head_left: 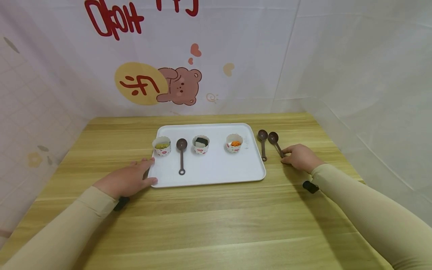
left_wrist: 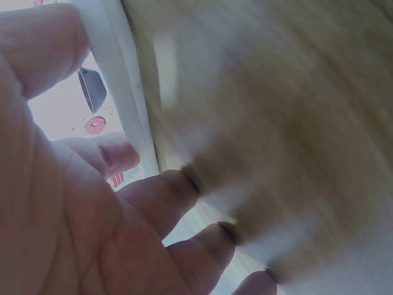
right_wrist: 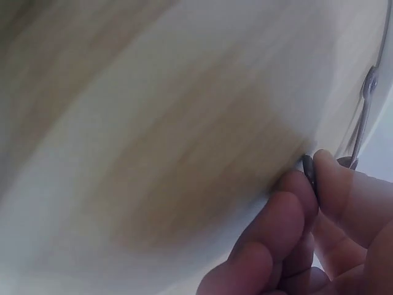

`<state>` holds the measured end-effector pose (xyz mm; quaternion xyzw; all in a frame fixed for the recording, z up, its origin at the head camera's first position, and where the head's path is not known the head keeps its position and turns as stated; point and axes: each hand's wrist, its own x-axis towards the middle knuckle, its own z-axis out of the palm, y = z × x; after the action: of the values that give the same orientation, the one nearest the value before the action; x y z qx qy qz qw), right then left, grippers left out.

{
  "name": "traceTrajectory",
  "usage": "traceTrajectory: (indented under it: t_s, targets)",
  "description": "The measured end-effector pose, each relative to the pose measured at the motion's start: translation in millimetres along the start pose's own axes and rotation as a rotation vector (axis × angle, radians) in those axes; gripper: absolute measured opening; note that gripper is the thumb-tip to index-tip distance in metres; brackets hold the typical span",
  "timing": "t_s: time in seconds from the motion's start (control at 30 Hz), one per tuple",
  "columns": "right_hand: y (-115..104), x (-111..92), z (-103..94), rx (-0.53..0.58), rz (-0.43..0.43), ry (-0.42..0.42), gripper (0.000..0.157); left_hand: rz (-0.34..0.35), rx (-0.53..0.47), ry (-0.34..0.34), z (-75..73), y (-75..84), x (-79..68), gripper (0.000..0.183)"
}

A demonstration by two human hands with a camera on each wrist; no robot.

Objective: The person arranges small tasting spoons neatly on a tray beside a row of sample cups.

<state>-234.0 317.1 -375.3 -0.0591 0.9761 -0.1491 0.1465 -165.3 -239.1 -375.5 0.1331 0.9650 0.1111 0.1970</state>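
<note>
My right hand (head_left: pixel 301 157) pinches the handle end of a brown measuring spoon (head_left: pixel 274 138) to the right of the white tray. In the right wrist view, thumb and fingers close on the dark handle tip (right_wrist: pixel 309 167). A second brown spoon (head_left: pixel 263 135) lies beside it along the tray's right edge. My left hand (head_left: pixel 129 177) touches the left edge of the tray (head_left: pixel 216 175), thumb and fingers spread. Inside the tray lies a third spoon (head_left: pixel 182 145), between a paper cup with yellow-green food (head_left: pixel 162 150) and a cup with a dark-and-white piece (head_left: pixel 201 150).
Toward the tray's right stands a paper cup with orange food (head_left: pixel 233 149). The tray sits on a wooden table (head_left: pixel 216 225). A printed white curtain (head_left: pixel 249 45) hangs behind the table, and pale curtains flank both sides.
</note>
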Motion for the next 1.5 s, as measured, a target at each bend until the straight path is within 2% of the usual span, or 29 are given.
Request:
traceTrajectory:
  t_s: [0.43,0.77,0.97,1.2,1.5]
  targets:
    - [1,2,2.8,0.018,0.021,0.058,0.046,-0.005,-0.006,0.002,1.6,-1.4,0.8,0.088]
    - [-3,7,1.1,0.117,0.065,0.065,0.048,-0.002,-0.005,0.006,2.0,-2.3,2.6,0.089]
    - [-14,6,-0.5,0.203,0.074,0.074,0.047,-0.007,-0.017,0.002,2.2,-1.4,2.3,0.088]
    - [-27,7,1.3,0.238,0.067,0.110,0.045,-0.005,-0.021,0.001,1.5,-2.2,1.8,0.090]
    - [-53,5,2.6,0.371,0.073,0.088,0.039,-0.012,-0.025,-0.004,1.7,-3.2,1.9,0.091]
